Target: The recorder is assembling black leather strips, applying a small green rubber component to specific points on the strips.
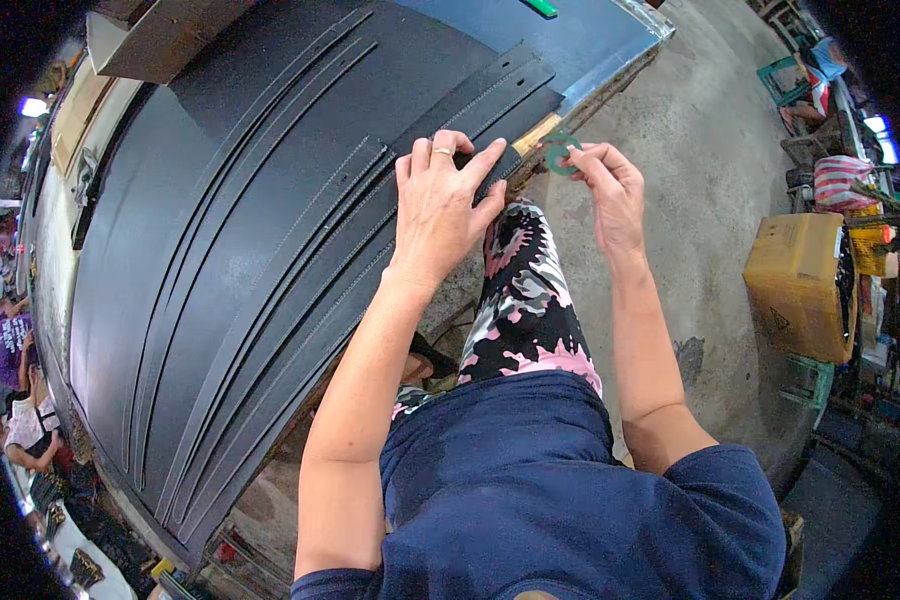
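Several long black belt straps [320, 210] with pale stitching along their edges lie side by side on the dark table. My left hand [435, 205], with a ring on one finger, rests over the straps nearest me. Its thumb and forefinger are around a black strap end [507, 163] at the table's edge; part of the grip is hidden under the hand. Off to the right, above the floor, my right hand [610, 190] pinches a small green ring-shaped tool [562, 153]. Its full shape is partly hidden by my fingers.
A metal block [165, 40] stands at the table's far left. A green object [541, 8] lies on the blue surface [580, 40] at the back. A cardboard box [795, 285] sits on a green stool [808, 380] at right. People [32, 430] are at far left.
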A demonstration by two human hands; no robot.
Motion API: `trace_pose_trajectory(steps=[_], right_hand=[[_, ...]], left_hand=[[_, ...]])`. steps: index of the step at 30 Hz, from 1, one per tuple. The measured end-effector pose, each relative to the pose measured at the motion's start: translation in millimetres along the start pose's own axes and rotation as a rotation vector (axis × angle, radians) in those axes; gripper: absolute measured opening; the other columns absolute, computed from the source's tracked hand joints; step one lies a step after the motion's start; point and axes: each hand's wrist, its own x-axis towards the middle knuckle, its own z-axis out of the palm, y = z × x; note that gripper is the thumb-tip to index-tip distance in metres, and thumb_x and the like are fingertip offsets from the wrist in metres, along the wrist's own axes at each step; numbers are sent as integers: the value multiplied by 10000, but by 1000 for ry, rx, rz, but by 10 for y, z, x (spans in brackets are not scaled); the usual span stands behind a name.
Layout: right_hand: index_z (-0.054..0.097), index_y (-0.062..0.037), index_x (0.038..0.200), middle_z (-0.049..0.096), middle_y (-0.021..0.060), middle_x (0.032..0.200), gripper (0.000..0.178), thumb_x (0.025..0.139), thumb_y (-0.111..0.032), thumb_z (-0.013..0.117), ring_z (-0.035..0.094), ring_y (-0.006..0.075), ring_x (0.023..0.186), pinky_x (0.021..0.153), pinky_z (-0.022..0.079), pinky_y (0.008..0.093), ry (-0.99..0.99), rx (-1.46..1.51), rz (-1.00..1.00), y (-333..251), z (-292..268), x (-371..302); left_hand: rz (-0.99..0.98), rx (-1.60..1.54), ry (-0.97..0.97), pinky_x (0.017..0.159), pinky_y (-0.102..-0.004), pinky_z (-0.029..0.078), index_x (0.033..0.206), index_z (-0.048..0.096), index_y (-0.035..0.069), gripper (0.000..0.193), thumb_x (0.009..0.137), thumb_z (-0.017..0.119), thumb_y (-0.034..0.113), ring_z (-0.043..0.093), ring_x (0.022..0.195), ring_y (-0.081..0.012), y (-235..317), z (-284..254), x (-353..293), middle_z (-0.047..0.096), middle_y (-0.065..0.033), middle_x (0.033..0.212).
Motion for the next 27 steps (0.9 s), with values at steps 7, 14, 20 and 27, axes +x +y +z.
trace_pose_trajectory(steps=[7, 14, 20, 27], right_hand=[[666, -11, 836, 641, 18, 928, 101, 903, -83, 644, 534, 67, 789, 750, 429, 228, -29, -118, 25, 24, 61, -112], [660, -12, 863, 625, -38, 836, 103, 895, -104, 693, 525, 17, 717, 653, 425, 189, -35, -121, -26, 58, 99, -95], [654, -22, 837, 624, -31, 871, 111, 892, -109, 698, 513, 21, 715, 650, 420, 194, -41, -135, -51, 95, 82, -81], [654, -25, 835, 626, -32, 868, 108, 890, -106, 701, 512, 16, 715, 647, 419, 196, -43, -144, -75, 98, 77, -78]], left_hand=[[-7, -8, 18, 824, -392, 381, 1209, 655, 176, 424, 798, 710, 264, 495, 991, -263, -9, 6, 10, 541, -64, 1068], [-13, -12, 17, 823, -393, 383, 1203, 656, 169, 426, 792, 714, 264, 498, 991, -263, -9, 7, 4, 538, -66, 1065], [-15, -31, 19, 825, -393, 385, 1197, 655, 160, 427, 787, 718, 263, 498, 995, -264, -5, 3, 10, 535, -68, 1063], [-23, -59, 64, 848, -395, 379, 1146, 647, 63, 428, 762, 730, 234, 502, 1002, -259, -10, 22, 12, 545, -79, 1048]])
